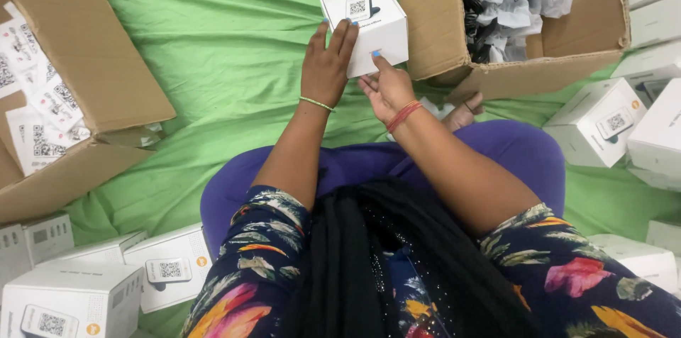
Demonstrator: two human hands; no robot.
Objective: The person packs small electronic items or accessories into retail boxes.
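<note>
White cardboard, matte: small box (365,26) held up between both hands over the green sheet (213,61). Left hand (326,68) flat against its near-left face, fingers spread upward; right hand (386,90) cups the lower right edge, thumb on the side. Square label on the box top. Just right of the grip, an open brown carton (440,33) of bagged black items. Left of it, another carton (92,75) with printed sheets. More white boxes (603,122) lie right.

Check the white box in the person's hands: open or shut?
Shut. The white box shows flat, closed top and sides with no raised flap, held between left hand and right hand.
</note>
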